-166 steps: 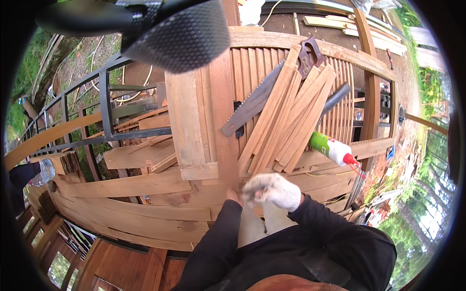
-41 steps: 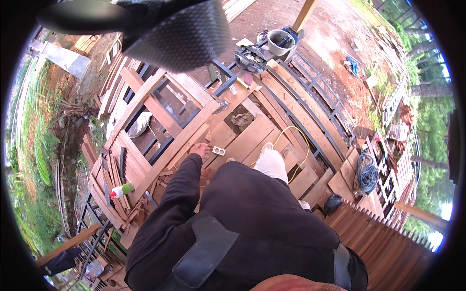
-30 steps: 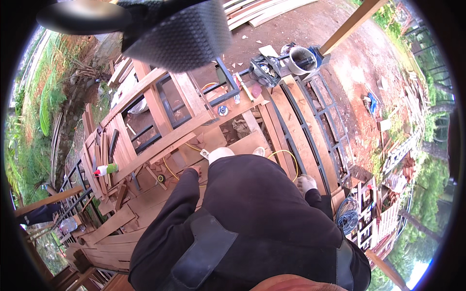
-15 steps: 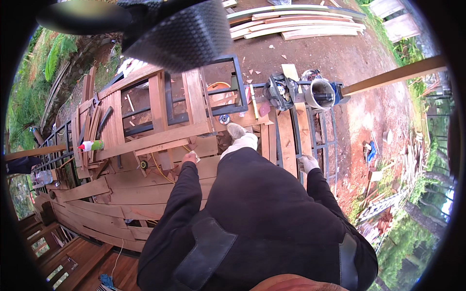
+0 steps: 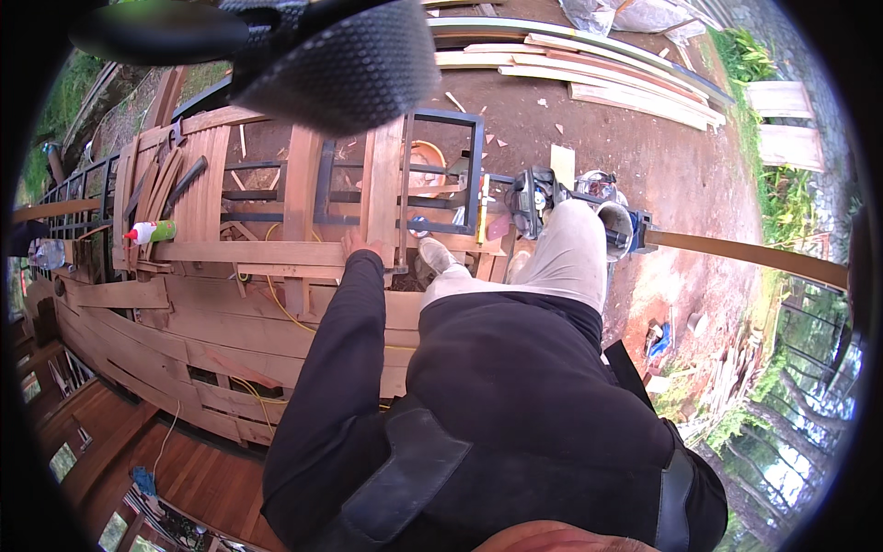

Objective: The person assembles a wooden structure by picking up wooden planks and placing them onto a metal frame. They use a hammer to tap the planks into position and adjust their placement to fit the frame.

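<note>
My left hand (image 5: 361, 245) is at the right end of a long wooden plank (image 5: 258, 253) on the bench, its fingers bent over the plank's edge. Close beyond it, a wide upright board (image 5: 382, 184) lies across a dark metal frame (image 5: 478, 175). My right hand is out of sight behind my body; only part of the dark right sleeve shows. Left along the plank lies a green and white bottle with a red tip (image 5: 152, 232). Thin wood strips (image 5: 158, 189) are piled beyond the bottle.
An orange bucket (image 5: 425, 158) stands beyond the frame. A dark tool bag (image 5: 532, 198) and a white bucket (image 5: 614, 225) stand ahead to the right. Long planks (image 5: 616, 78) are stacked at the back. A yellow cord (image 5: 276, 294) trails over the boards on the left.
My left hand has moved forward onto the plank. My right hand has left the board at the right and gone out of view. My right leg has come forward into sight.
</note>
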Available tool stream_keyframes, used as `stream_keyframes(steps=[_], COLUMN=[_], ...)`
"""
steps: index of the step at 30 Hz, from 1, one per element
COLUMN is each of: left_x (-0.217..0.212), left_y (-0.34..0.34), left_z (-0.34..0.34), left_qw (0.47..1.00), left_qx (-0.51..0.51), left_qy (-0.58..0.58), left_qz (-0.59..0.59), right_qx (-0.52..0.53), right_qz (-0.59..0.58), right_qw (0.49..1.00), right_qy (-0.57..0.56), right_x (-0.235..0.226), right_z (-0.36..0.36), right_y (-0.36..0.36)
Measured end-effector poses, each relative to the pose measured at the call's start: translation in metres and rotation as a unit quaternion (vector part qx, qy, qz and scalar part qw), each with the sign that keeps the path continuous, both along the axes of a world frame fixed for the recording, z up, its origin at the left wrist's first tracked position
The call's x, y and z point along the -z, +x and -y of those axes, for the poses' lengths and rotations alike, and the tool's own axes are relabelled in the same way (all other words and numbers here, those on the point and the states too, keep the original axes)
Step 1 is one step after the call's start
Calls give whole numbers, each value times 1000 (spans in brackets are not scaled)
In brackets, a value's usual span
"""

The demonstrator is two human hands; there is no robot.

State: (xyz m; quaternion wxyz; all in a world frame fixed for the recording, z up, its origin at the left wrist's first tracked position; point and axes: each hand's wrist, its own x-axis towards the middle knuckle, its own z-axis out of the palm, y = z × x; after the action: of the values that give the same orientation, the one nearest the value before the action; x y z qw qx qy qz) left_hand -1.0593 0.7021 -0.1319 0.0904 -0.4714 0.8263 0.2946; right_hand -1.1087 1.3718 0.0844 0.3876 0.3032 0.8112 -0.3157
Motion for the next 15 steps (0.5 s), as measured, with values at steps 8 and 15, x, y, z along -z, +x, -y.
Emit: stream_keyframes(steps=[8,15], left_x=[15,-3], left_y=[4,0], left_z=[-22,-17], left_qw=[995,994], left_qx=[45,37], left_qy=[46,89], left_qz=[75,52], right_qx=[-100,-180], right_qz=[-76,-101], right_qw=[990,978], right_qy=[66,-3], right_x=[-38,-8], right_z=[-5,72], right_y=[-126,-234])
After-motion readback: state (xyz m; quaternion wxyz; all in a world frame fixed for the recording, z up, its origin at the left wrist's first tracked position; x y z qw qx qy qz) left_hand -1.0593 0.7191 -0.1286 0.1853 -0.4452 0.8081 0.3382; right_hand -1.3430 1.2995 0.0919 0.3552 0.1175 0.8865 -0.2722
